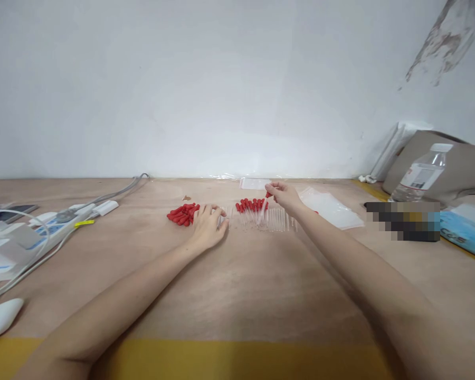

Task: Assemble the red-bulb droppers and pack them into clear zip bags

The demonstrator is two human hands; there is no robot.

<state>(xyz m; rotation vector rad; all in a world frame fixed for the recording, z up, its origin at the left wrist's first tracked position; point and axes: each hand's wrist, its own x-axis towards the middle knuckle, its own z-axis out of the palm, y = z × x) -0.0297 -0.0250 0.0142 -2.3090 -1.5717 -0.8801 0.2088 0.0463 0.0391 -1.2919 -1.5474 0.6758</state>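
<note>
My left hand (208, 226) rests on the wooden table (237, 285), fingers curled over a clear glass tube beside a pile of loose red rubber bulbs (182, 214). My right hand (285, 197) is raised a little above a row of droppers with red bulbs and clear tubes (261, 215). Its fingers pinch one red-bulbed dropper (267, 196) by the bulb, tube pointing down. Several bare clear tubes lie at the right end of the row.
Clear plastic bags (331, 208) lie behind and to the right of the droppers. At left sit a power strip with cables (59, 224), a phone and a white object (0, 316). At right stand a water bottle (421, 174), cardboard and a blue packet (465, 229).
</note>
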